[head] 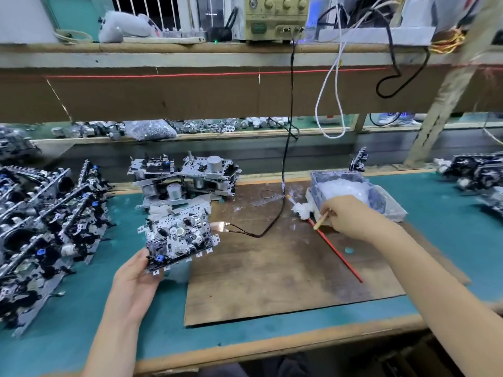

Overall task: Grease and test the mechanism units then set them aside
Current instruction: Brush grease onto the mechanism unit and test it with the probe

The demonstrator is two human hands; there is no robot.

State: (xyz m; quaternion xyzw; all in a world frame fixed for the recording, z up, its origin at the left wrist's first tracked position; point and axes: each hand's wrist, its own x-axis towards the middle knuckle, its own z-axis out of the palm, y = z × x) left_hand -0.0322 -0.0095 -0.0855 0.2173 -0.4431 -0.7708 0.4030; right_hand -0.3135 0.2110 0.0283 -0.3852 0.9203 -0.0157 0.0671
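My left hand (137, 278) grips the near corner of a metal mechanism unit (179, 236), holding it tilted above the green mat. A copper test contact (220, 227) on a black cable lies against the unit's right edge. My right hand (345, 216) holds a wooden-handled brush (321, 220) at the edge of the grease tray (392, 202), which is filled with white grease (344, 187). A red stick (336, 250) lies on the brown board below that hand.
Several mechanism units are stacked at the left (40, 221), behind the held unit (187, 175) and at the far right (476, 175). A brown work board (272, 273) covers the mat's middle. A power supply (275, 17) sits on the shelf above, its black cable (285, 159) hanging down.
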